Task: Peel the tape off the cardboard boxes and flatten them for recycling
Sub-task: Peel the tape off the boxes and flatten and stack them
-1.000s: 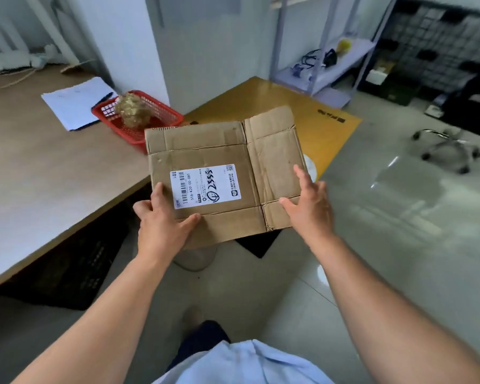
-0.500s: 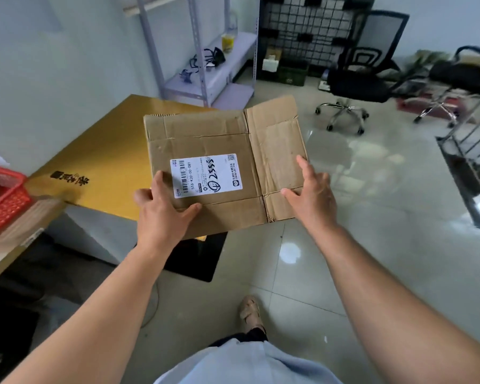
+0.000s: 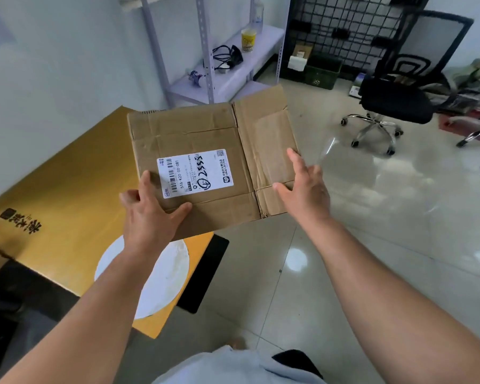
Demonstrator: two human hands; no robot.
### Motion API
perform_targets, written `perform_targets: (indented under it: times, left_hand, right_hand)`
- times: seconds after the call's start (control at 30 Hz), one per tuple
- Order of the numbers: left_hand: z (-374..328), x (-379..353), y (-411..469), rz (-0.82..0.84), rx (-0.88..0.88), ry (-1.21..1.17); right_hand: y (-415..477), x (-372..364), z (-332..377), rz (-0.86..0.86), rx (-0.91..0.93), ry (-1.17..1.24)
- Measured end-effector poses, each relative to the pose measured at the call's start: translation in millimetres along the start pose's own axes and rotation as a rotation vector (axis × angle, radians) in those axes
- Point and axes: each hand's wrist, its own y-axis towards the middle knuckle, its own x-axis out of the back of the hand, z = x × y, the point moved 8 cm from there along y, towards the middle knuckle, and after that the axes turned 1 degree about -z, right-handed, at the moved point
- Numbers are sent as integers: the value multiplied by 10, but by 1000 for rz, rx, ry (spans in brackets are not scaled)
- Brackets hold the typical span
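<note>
A flattened cardboard box [image 3: 205, 162] sits at centre frame, held in the air above the yellow tabletop [image 3: 67, 195] at left and the tiled floor [image 3: 372, 245] at right. The left hand [image 3: 150, 217] is clamped on its lower left corner, thumb on top beside the shipping label [image 3: 196, 173]. The right hand [image 3: 305, 189] lies spread and flat at the lower right edge, and I cannot tell whether it truly grips. With one firm pinch only, the sheet could swing or slip toward the floor. Shiny strips on the right panel look like leftover tape, which recycling may reject.
</note>
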Motion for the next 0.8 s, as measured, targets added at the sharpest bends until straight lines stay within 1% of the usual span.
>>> perform_targets:
  times: [0.2, 0.4, 0.5, 0.7, 0.8]
  left_hand:
    - [149, -92, 247, -92, 166, 12]
    - [220, -116, 416, -221, 407, 55]
    - [231, -131, 452, -266, 513, 62]
    - [402, -88, 369, -378, 705, 83]
    - [591, -5, 356, -398, 775, 106]
  right_hand:
    - [668, -463, 258, 144, 155, 19]
    - [1345, -943, 700, 337, 383, 39]
    - [1613, -1133, 913, 439, 468, 58]
    - [1810, -1594, 1430, 548, 693, 21]
    - [1756, -1852, 1666, 595, 756, 5]
